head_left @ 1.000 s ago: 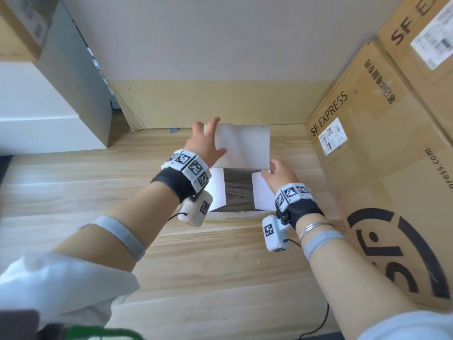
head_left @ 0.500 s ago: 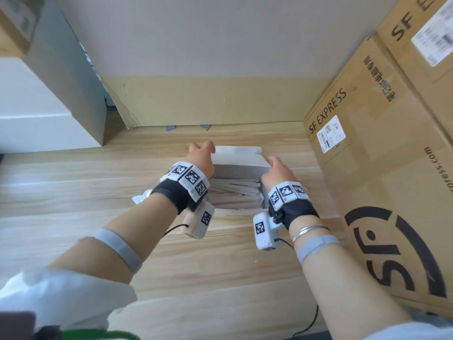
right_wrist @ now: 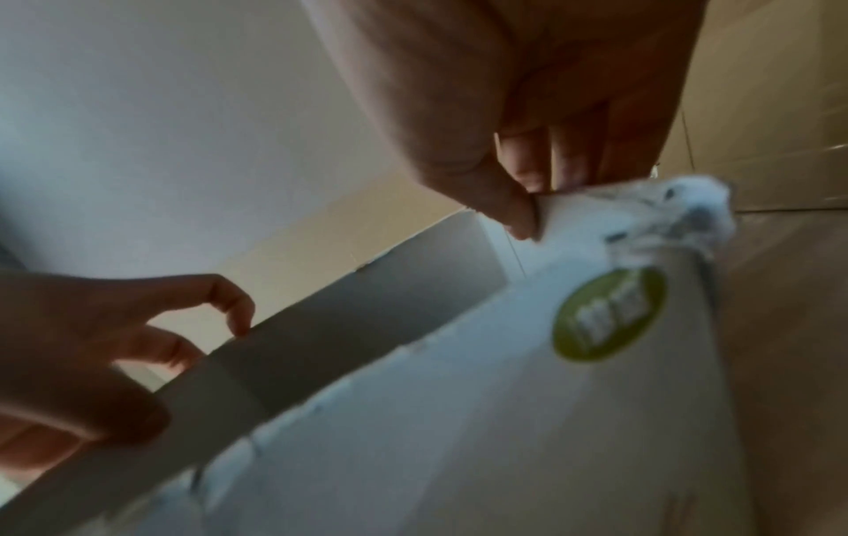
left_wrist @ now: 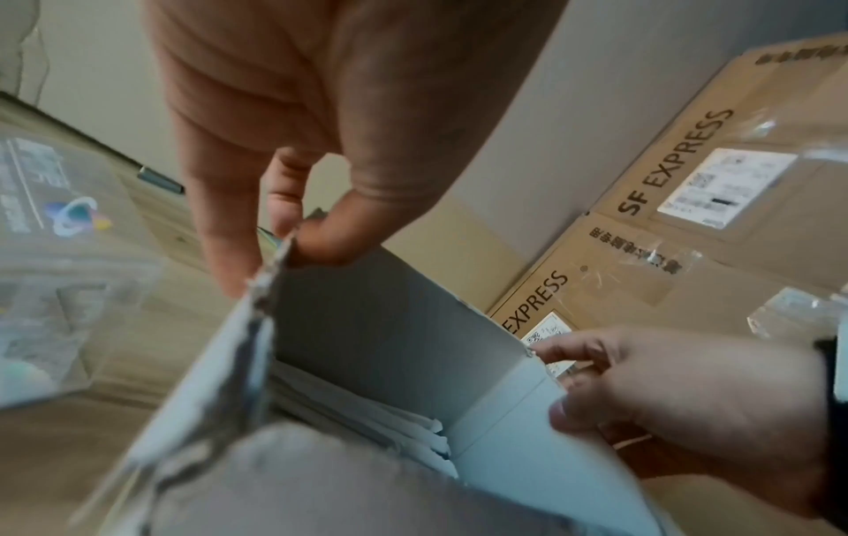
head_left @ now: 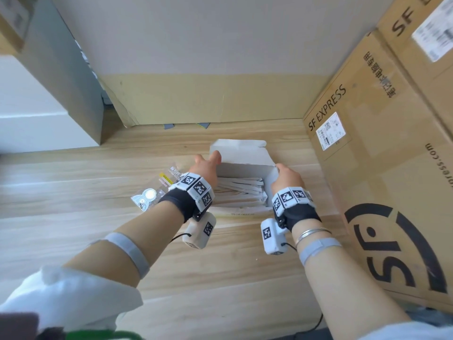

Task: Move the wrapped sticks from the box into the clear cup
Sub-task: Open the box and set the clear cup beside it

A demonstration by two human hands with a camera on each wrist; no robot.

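A white cardboard box point(head_left: 241, 169) lies open on the wooden floor, its lid flap folded back. Inside lie several paper-wrapped sticks point(head_left: 241, 190), also seen past the torn wall as wrapped sticks point(left_wrist: 367, 409). My left hand point(head_left: 210, 159) pinches the top edge of the box's left wall, thumb inside, as the left hand point(left_wrist: 293, 235) shows up close. My right hand point(head_left: 278, 171) pinches the right wall's top edge near the far corner; the right hand point(right_wrist: 527, 206) shows thumb against fingers on the card. A green round label point(right_wrist: 610, 315) marks the box's outer side. No clear cup shows.
Large brown SF Express cartons point(head_left: 382, 168) stand close on the right. A clear plastic packet point(head_left: 152, 195) with printed labels lies on the floor left of the box. A wall point(head_left: 208, 45) closes the back and a white cabinet point(head_left: 36, 114) stands far left.
The lid flap, held upright a second ago, now lies folded back. Both hands have come down onto the box's side walls. The sticks and the plastic packet have come into sight.
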